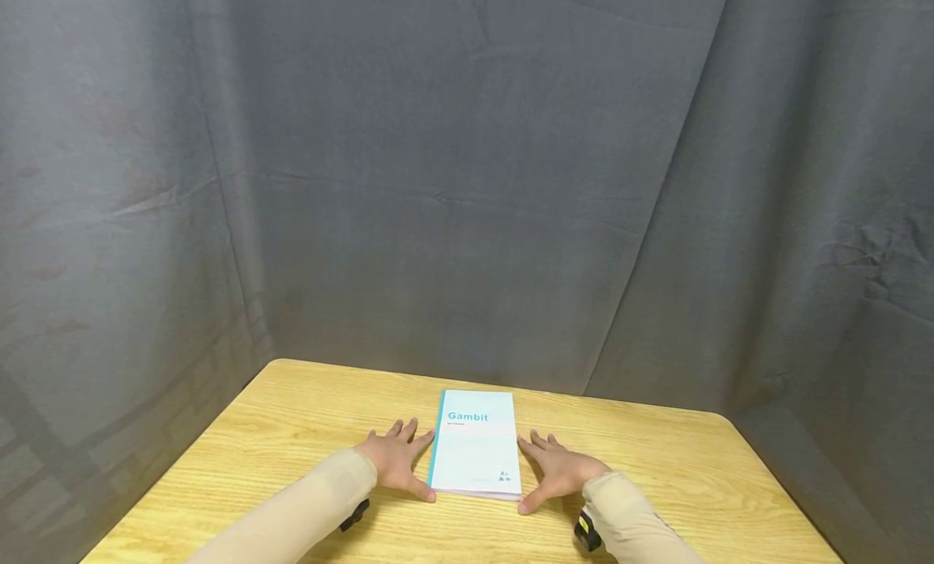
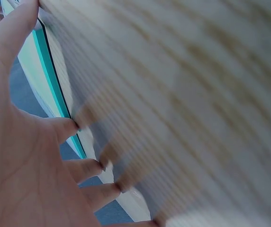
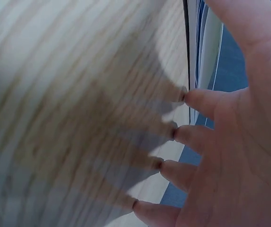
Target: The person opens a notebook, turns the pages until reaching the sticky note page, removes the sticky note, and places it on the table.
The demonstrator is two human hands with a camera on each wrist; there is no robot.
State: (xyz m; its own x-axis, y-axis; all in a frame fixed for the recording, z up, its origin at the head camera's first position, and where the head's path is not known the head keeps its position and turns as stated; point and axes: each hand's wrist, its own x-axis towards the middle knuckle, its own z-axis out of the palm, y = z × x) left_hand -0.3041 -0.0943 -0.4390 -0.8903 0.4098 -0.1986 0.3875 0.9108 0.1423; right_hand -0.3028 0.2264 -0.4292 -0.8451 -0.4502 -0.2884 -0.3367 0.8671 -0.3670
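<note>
A white notebook point(image 1: 476, 450) with a teal spine and the word "Gambit" on its cover lies closed and flat on the wooden table. To its left, my left hand point(image 1: 396, 457) has its fingers spread, fingertips down on the tabletop, with the thumb and index finger close by the teal spine point(image 2: 50, 71). My right hand point(image 1: 562, 469) mirrors it on the other side, fingers spread on the wood beside the page edges point(image 3: 202, 42). Neither hand grips the notebook. Whether the fingertips actually touch its sides I cannot tell.
The light wooden table point(image 1: 292, 410) has rounded far corners. Grey cloth curtains point(image 1: 452, 183) hang behind it and along both sides. Dark wrist devices point(image 1: 587, 531) sit under the beige sleeves point(image 1: 299, 507).
</note>
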